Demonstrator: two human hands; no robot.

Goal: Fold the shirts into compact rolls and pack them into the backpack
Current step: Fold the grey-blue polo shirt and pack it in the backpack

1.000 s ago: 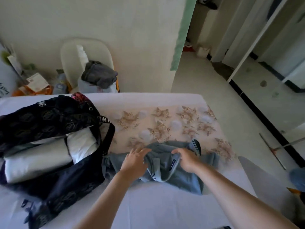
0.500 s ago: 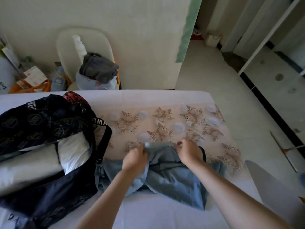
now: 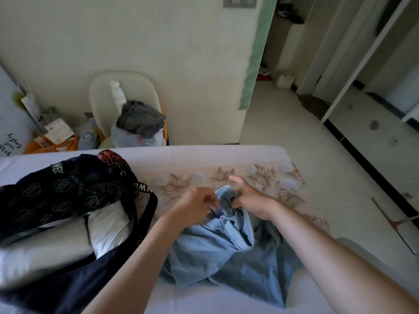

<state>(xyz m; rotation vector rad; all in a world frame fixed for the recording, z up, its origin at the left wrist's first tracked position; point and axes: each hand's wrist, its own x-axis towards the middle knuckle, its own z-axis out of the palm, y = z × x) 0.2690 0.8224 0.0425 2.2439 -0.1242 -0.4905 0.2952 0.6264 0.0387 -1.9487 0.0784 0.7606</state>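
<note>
A light blue shirt lies crumpled on the white table, its collar end lifted off the surface. My left hand pinches the upper edge of the shirt from the left. My right hand grips the same edge from the right, thumb raised. To the left lies the open black backpack, with white rolled shirts showing inside its mouth. A black strap of the backpack runs down beside the blue shirt.
A floral mat covers the table's far right part. Behind the table stands a cream chair piled with grey and pale clothes. Bags and papers crowd the floor at far left. A grey chair edge is at right.
Both hands have lifted the shirt's top edge up and away from me, drawing closer together. The shirt now hangs bunched below them. The camera has tilted up slightly.
</note>
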